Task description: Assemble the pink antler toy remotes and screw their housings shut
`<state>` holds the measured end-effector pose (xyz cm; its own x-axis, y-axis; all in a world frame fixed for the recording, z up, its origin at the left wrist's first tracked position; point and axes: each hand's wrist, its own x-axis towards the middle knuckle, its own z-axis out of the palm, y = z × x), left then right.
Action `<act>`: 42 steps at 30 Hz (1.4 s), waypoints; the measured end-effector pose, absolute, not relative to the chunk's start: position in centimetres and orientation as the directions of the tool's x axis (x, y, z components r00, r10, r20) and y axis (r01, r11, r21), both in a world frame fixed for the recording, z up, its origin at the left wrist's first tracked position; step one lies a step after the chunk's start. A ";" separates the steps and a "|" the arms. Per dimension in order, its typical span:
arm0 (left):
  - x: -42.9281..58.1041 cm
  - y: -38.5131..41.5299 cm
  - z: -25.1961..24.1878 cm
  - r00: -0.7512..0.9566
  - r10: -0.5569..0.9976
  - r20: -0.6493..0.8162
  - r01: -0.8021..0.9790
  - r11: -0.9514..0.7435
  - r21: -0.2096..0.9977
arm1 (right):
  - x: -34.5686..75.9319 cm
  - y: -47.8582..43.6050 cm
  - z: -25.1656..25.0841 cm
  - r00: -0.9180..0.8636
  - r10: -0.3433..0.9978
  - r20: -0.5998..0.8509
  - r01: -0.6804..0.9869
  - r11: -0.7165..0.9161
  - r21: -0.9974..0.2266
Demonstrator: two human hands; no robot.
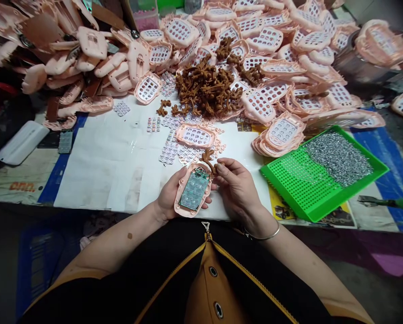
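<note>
My left hand (170,194) is closed around a pink plastic toy phone shell (180,208) at the table's front edge. A green circuit board (195,191) lies inside the shell, with thin wires near its top end. Between the thumb and fingers of my right hand (237,184) is a brown antler-shaped plastic piece (208,157), held at the shell's upper right corner. Whether the piece touches the shell, I cannot tell. Just beyond my hands rests another pink shell (196,135) with a keypad, among sheets of small printed keys (169,152).
A heap of brown antler pieces (208,87) sits mid-table, with many pink shells (265,40) piled behind and more at left. On the right, a green tray (289,184) holds screws (339,157); beside it lies a green-handled tool (390,201). A white device (22,141) lies far left.
</note>
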<state>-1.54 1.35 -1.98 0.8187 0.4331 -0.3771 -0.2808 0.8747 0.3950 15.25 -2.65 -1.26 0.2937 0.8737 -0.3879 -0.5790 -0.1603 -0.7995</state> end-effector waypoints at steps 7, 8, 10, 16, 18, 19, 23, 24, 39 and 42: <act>-1.5 1.6 -2.1 0.839 0.399 -0.369 -0.262 0.892 0.369 | 15.2 -2.3 -1.8 0.282 0.909 -0.308 -0.507 -0.132 -0.852; -1.5 1.6 -2.1 0.838 0.399 -0.372 -0.261 0.892 0.368 | 15.3 -2.2 -1.9 0.285 0.916 -0.281 -0.480 -0.117 -0.869; -1.6 1.6 -2.2 0.838 0.397 -0.376 -0.259 0.894 0.365 | 15.3 -2.2 -2.1 0.291 0.929 -0.227 -0.406 -0.095 -0.909; -1.9 1.9 -2.2 0.870 0.350 -0.348 -0.235 0.914 0.332 | 15.7 -2.5 -1.6 0.322 0.946 -0.034 -0.093 -0.004 -0.996; -1.9 2.0 -2.1 0.883 0.331 -0.333 -0.223 0.920 0.323 | 16.1 -2.2 -1.3 0.228 0.966 -0.121 -0.209 -0.073 -0.975; -1.8 2.0 -2.1 0.890 0.316 -0.329 -0.213 0.925 0.313 | 16.3 -2.0 -1.2 0.181 0.969 -0.170 -0.286 -0.114 -0.952; -1.8 1.9 -2.1 0.910 0.248 -0.331 -0.158 0.948 0.276 | 16.8 -1.1 -0.4 0.073 0.966 -0.249 -0.374 -0.205 -0.905; -1.7 1.9 -2.2 0.913 0.241 -0.330 -0.152 0.950 0.273 | 16.8 -0.8 -0.2 0.047 0.967 -0.249 -0.355 -0.217 -0.909; -1.3 1.5 -2.5 0.897 0.230 -0.377 -0.133 0.955 0.266 | 16.4 -1.0 1.1 0.084 0.988 -0.127 -0.162 -0.112 -0.980; -1.2 1.4 -2.4 0.901 0.235 -0.364 -0.139 0.953 0.271 | 16.6 -1.3 1.2 0.083 0.991 -0.101 -0.081 -0.095 -0.992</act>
<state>-1.22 1.39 -2.43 0.9014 0.2351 -0.3637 -0.1392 0.9526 0.2707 16.59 -1.28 1.23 0.0829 0.9914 -0.1013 -0.0807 -0.0947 -0.9922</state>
